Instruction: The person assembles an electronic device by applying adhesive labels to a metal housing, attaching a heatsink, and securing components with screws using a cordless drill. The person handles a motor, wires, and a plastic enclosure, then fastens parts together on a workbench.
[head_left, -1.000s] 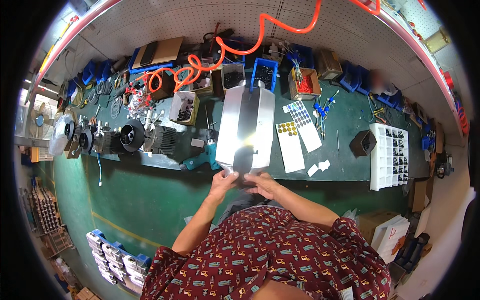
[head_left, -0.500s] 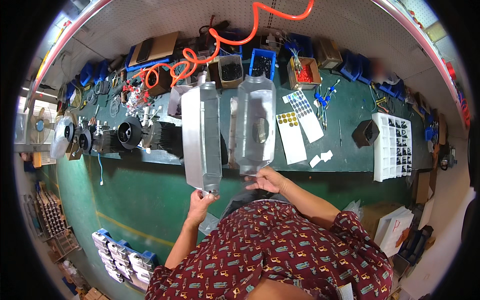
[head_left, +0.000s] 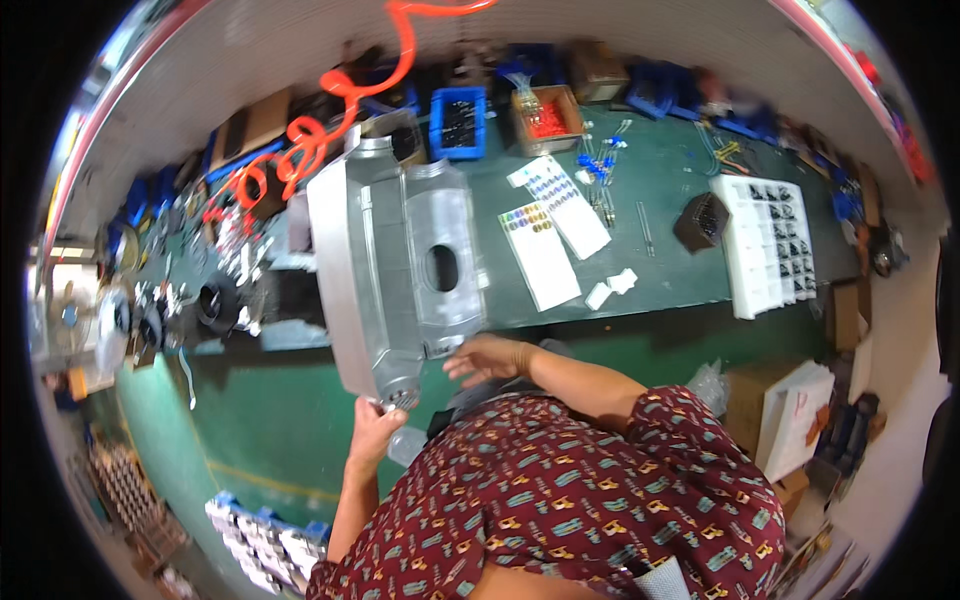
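My left hand (head_left: pixel 374 430) is closed round the near end of a long grey housing shell (head_left: pixel 345 275), a hollow half-casing with a narrow neck at its far end. It is tilted on its side, with its hollow facing right. Close beside it is a second grey housing shell (head_left: pixel 455 215), which has an oval hole in its middle. Its near end reaches past the table edge. My right hand (head_left: pixel 492 358) is at that near end, fingers apart and loosely spread, apparently just touching or slightly off the shell.
Sticker sheets (head_left: pixel 540 260) lie on the green table (head_left: pixel 640 285), right of the shells. Beyond are a blue bin (head_left: pixel 458 122) and a carton of red parts (head_left: pixel 548 120). A white tray (head_left: pixel 745 270) stands at the right. An orange coiled hose (head_left: pixel 405 50) hangs above.
My view has swung right, so the table's things appear further left. The two shells have come closer together, the left one overlapping the other's edge. My right hand's fingers have loosened from the right shell.
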